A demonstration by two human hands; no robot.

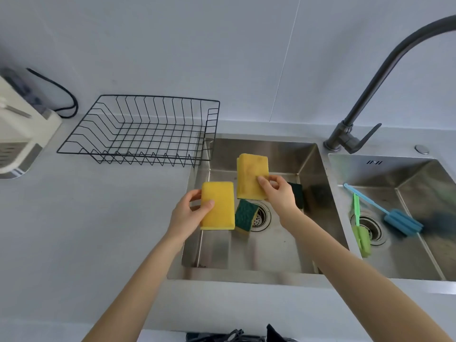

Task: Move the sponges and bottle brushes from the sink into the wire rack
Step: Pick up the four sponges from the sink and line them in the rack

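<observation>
My left hand (187, 213) grips a yellow sponge (218, 206) over the left edge of the left sink basin (271, 253). My right hand (278, 193) holds a second yellow sponge (250, 174) upright above the basin. Below them, a third sponge (245, 215) lies green side up beside the drain, and a dark green sponge (297, 193) shows behind my right hand. The right basin (407, 262) holds a blue bottle brush (399, 222) and a green bottle brush (360, 233). The black wire rack (138, 130) stands empty on the counter at the back left.
A dark faucet (355, 124) rises between the basins at the back right. A white appliance (17, 129) with a black cord sits at the far left of the grey counter (86, 230). Dark objects poke in at the bottom edge.
</observation>
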